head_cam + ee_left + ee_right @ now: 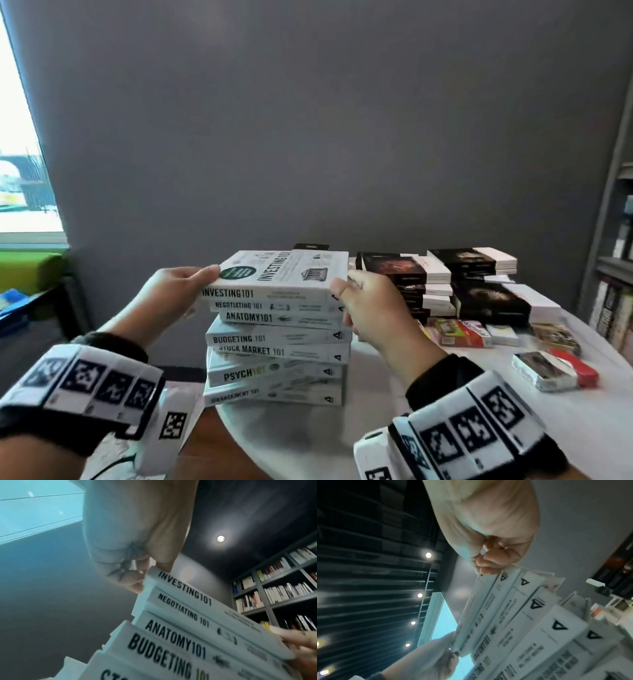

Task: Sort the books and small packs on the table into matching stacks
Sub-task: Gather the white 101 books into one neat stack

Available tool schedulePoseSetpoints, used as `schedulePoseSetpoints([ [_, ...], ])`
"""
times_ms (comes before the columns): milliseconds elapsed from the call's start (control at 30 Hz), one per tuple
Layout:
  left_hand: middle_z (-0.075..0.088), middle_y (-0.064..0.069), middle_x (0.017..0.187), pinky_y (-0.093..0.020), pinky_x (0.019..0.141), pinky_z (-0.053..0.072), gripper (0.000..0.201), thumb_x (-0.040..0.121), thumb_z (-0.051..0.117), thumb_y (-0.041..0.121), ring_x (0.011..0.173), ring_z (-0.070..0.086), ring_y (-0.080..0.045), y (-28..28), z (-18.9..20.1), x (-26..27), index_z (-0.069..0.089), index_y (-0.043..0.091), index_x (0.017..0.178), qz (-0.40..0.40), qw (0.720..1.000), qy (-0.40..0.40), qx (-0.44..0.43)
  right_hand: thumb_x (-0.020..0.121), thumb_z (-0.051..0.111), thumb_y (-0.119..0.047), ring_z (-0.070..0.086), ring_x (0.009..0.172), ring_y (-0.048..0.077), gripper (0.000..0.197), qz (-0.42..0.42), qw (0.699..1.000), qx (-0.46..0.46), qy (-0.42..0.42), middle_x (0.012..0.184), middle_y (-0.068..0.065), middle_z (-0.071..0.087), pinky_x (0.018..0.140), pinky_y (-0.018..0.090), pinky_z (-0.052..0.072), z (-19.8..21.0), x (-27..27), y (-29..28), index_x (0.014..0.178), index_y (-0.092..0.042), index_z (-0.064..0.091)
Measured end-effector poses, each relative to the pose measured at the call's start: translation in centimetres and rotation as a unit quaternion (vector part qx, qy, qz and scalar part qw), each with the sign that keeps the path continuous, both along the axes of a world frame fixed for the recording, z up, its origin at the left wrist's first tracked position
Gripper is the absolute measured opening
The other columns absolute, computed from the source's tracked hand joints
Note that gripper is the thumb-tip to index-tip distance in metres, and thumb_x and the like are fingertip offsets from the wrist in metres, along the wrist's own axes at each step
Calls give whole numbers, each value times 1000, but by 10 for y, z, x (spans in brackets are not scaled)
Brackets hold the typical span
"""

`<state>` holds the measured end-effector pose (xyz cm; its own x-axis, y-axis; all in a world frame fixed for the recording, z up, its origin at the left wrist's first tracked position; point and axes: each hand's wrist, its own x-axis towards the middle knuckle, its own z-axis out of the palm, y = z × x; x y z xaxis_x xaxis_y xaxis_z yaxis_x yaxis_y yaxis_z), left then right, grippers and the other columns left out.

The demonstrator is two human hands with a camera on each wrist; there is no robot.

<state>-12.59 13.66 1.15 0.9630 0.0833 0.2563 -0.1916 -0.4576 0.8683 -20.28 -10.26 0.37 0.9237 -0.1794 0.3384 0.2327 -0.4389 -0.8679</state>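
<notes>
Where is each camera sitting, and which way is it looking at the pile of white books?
Head: sits on the person's head, looks forward and down at the white book stack on the table; both forearms and hands show.
Left wrist: sits under the left hand, looks up along it at the Investing 101 book, ceiling and bookshelf.
Right wrist: sits under the right hand, looks up at the spines' other ends.
Shared: all three show both hands gripping the top book.

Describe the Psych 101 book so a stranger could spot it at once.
Start at the tall stack of white books near the front-left edge of the white table. Count up from the bottom: Psych 101 is second, above Management 101. Its spine alone has yellow numerals after the black title.
</notes>
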Motion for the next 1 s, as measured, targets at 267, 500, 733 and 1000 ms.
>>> schedulePoseSetpoints([
  [267,63,6,95,-26,73,46,47,75,39,71,90,59,-14,-3,-44,-24,58,31,92,-46,987,-48,-146,93,52,-33,45,58,7,26,-82,969,231,-30,70,-5,50,55,25,40,-40,-4,-3,110,-15,60],
  [500,65,12,118,-32,95,46,95,50,55,87,108,61,-4,-3,-132,-29,47,37,131,-157,975,10,-155,98,42,-21,55,41,2,30,6,909,393,135,51,-7,63,43,18,36,-93,-5,13,75,-17,61],
  [733,68,-2,113,-29,83,55,103,40,83,62,102,66,-19,-7,-152,-13,46,30,130,-175,960,13,-217,101,24,-46,70,75,9,51,18,888,434,153,85,-5,75,60,25,50,-120,15,23,93,-22,68],
  [1000,74,6,89,-13,56,52,74,37,91,38,81,70,-13,-12,-161,-12,64,18,102,-110,968,26,-224,100,18,-50,63,78,4,52,21,883,426,197,89,-7,69,53,18,46,-113,9,18,110,-24,62],
])
